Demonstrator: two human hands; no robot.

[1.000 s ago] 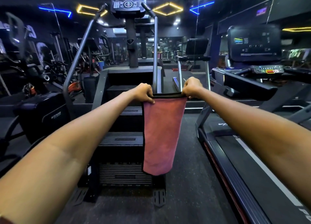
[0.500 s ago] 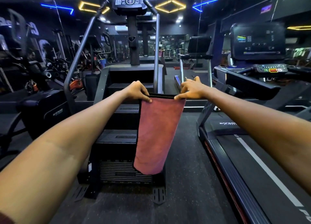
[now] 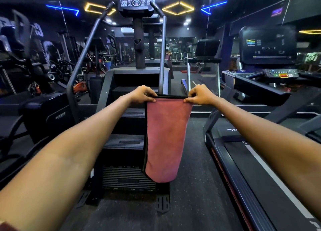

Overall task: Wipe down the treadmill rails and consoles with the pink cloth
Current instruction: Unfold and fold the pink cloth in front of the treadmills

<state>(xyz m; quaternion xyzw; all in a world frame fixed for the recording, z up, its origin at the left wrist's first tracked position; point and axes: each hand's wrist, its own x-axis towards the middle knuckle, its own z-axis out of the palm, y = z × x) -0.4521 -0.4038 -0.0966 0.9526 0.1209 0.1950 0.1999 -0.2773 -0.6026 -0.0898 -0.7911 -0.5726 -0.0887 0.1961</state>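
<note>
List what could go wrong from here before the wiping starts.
1. The pink cloth hangs by its top corners only, pinched by the left hand and right hand; a slack pinch could drop it on the floor.
2. The person faces the stair machine; the treadmill lies to the right, so the wrong machine might get wiped.
3. Wiping the treadmill console may press buttons.

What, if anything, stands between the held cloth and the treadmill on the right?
Nothing visible. Both the left hand and right hand pinch the cloth at its top edge; only open floor separates it from the treadmill.
</note>
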